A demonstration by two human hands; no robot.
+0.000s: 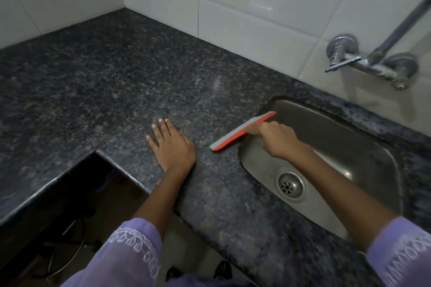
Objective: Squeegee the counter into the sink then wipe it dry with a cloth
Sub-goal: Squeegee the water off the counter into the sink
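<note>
Two hands are working over the dark speckled tabletop (112,72). My left hand (171,144) is lying flat on the stone with fingers straight and spread a little, holding nothing, just in from the front edge. To its right, near but not touching it, the orange and grey squeegee (242,130) is sitting with its blade tilted across the sink's left rim, one end on the tabletop and the other reaching over the basin. My right hand (277,138) is curling around its handle from the sink side, forefinger stretching along the back of the blade. Below that hand the steel sink (338,137) is showing its drain (290,185), and beyond it a wall tap (370,65) is jutting from the white tiles (256,7).
</note>
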